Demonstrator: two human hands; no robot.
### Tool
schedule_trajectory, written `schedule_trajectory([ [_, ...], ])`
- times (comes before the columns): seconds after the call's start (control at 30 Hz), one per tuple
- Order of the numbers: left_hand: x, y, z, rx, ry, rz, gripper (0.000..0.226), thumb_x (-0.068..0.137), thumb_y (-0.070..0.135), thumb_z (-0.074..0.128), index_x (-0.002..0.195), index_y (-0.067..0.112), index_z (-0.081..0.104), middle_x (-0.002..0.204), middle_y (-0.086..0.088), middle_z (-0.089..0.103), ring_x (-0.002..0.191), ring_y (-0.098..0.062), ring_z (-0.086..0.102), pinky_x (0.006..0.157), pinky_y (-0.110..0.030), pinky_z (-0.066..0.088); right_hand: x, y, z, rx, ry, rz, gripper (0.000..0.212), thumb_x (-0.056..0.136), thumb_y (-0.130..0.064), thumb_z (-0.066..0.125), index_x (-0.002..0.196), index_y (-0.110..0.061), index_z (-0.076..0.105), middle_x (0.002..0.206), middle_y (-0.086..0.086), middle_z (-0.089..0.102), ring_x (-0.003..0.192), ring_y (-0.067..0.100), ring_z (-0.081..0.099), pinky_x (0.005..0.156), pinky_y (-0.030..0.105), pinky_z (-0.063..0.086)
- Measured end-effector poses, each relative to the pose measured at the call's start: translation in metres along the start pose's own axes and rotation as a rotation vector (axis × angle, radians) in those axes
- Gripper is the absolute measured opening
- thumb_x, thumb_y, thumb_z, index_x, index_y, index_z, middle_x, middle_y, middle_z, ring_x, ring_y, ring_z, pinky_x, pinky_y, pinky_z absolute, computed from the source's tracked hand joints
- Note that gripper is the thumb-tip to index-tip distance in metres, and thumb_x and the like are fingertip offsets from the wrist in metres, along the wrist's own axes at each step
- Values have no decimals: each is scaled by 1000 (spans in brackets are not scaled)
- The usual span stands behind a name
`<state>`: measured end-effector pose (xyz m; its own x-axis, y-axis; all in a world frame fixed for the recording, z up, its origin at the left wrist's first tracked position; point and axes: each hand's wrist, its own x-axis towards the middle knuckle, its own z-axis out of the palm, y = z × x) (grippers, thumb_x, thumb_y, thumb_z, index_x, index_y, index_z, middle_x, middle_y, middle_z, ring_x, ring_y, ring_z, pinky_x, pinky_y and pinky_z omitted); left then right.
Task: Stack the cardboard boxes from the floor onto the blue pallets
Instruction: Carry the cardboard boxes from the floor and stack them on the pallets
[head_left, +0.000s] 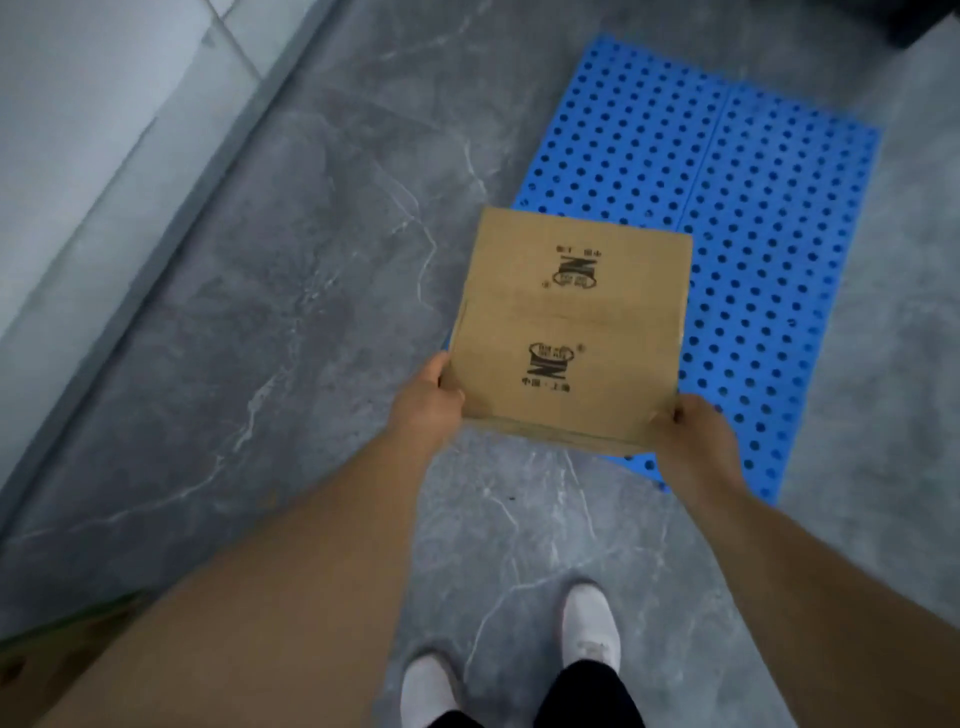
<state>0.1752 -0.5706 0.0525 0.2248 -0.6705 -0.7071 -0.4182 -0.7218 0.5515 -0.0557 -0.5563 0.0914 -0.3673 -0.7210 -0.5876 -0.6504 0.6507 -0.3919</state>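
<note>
While both hands hold the box (569, 332), white shoes (592, 626) stand near the pallet (769, 249).

A grey marble-patterned floor (311, 312) with pale veins fills the view. A lighter grey wall (78, 130) runs along its left edge. Two white shoes (592, 629) stand on the floor below, under dark trouser legs (587, 696).

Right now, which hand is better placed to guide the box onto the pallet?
Right, marginally. Both hands grip the cardboard box at its near corners, but the right hand is over the blue pallet, while the left hand is over bare floor.
</note>
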Motion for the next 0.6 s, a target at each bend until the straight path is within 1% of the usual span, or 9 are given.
schedule_trajectory([
  [0.07, 25, -3, 7, 12, -45, 37, 52, 92, 0, 43, 141, 16, 38, 140, -9, 47, 125, -27, 46, 106, -41, 38, 15, 4, 11, 27, 8, 25, 26, 86, -7, 36, 64, -17, 25, 62, 0, 28, 50, 13, 24, 44, 26, 18],
  [0.13, 45, -4, 12, 41, -40, 72, 50, 91, -2, 42, 138, 14, 41, 135, -10, 51, 122, -28, 49, 104, -41, 40, 30, 8, 22, 30, 18, 26, 27, 87, -7, 37, 63, -17, 27, 62, 1, 29, 50, 14, 25, 44, 26, 19],
  [0.2, 62, -5, 16, 54, -37, 89, 47, 92, -2, 41, 136, 16, 43, 132, -11, 53, 118, -29, 52, 99, -39, 44, 44, 12, 31, 37, 32, 22, 26, 90, -10, 39, 66, -16, 32, 64, 2, 33, 52, 15, 30, 45, 25, 24],
  [0.27, 77, -9, 20, 55, -35, 114, 47, 92, -2, 41, 135, 17, 44, 131, -10, 54, 114, -27, 54, 94, -37, 45, 55, 18, 40, 64, 43, 9, 16, 91, -11, 40, 75, -11, 40, 67, 3, 38, 55, 17, 36, 50, 27, 35],
  [0.33, 88, -12, 24, 53, -37, 134, 45, 92, -2, 41, 131, 19, 47, 122, -8, 57, 101, -22, 55, 86, -33, 47, 65, 24, 49, 86, 57, 15, 14, 91, -10, 39, 78, -11, 42, 69, 3, 39, 55, 16, 37, 53, 29, 38],
  [0.43, 105, -13, 30, 26, -25, 151, 44, 90, -3, 42, 124, 23, 51, 104, 0, 58, 88, -14, 56, 74, -27, 48, 79, 31, 60, 95, 82, 18, 20, 93, -11, 39, 73, -13, 40, 66, 1, 37, 53, 15, 34, 47, 25, 31],
  [0.53, 119, -11, 31, 25, -6, 159, 44, 90, -4, 42, 120, 27, 51, 91, 10, 58, 75, -3, 56, 55, -15, 45, 89, 31, 72, 101, 99, 8, 11, 94, -13, 41, 83, -10, 44, 67, 0, 36, 54, 14, 34, 46, 25, 28],
  [0.57, 123, -11, 31, 35, -3, 160, 43, 90, -3, 41, 120, 27, 51, 91, 10, 58, 74, -2, 55, 55, -16, 45, 92, 30, 75, 92, 104, 10, 12, 94, -14, 42, 83, -10, 44, 67, 0, 37, 54, 14, 34, 45, 26, 28],
  [0.6, 126, -11, 32, 45, -3, 161, 44, 90, -3, 41, 121, 26, 52, 94, 8, 59, 76, -3, 55, 59, -18, 45, 94, 30, 79, 85, 106, 12, 15, 94, -14, 42, 79, -11, 43, 66, 0, 37, 54, 13, 35, 45, 25, 28],
])
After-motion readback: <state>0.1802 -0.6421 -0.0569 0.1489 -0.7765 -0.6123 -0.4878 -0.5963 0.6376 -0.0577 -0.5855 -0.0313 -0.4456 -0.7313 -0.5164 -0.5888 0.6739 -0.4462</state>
